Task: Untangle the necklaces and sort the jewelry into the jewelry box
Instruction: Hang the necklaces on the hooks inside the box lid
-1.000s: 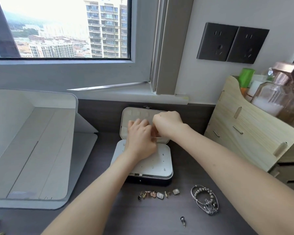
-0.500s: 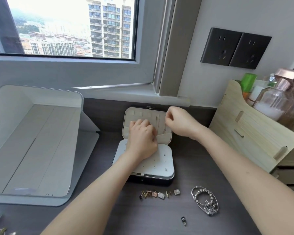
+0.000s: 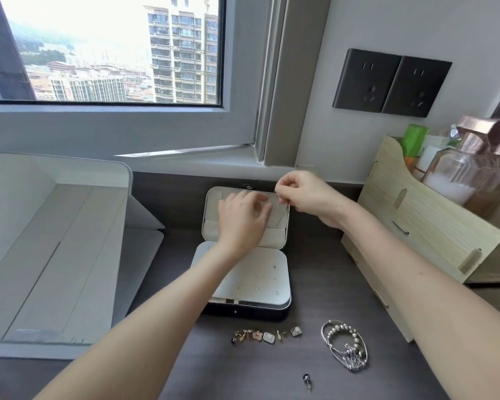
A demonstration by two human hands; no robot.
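Head view: the right hand [image 3: 309, 197] pinched the necklace chain [image 3: 287, 210] at the jewelry box lid's [image 3: 211, 226] far right corner; the chain ran nearward, beside the flat, open-fingered left hand [image 3: 243, 217].

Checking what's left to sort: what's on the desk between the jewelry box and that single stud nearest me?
A row of small earrings lies between the jewelry box and the lone stud, seen in the head view.

We see the jewelry box [image 3: 260, 284] open at frame centre, a thin necklace [image 3: 283, 215] against its raised lid; earrings [image 3: 267, 334] and beaded bracelets [image 3: 345, 349] lie below.
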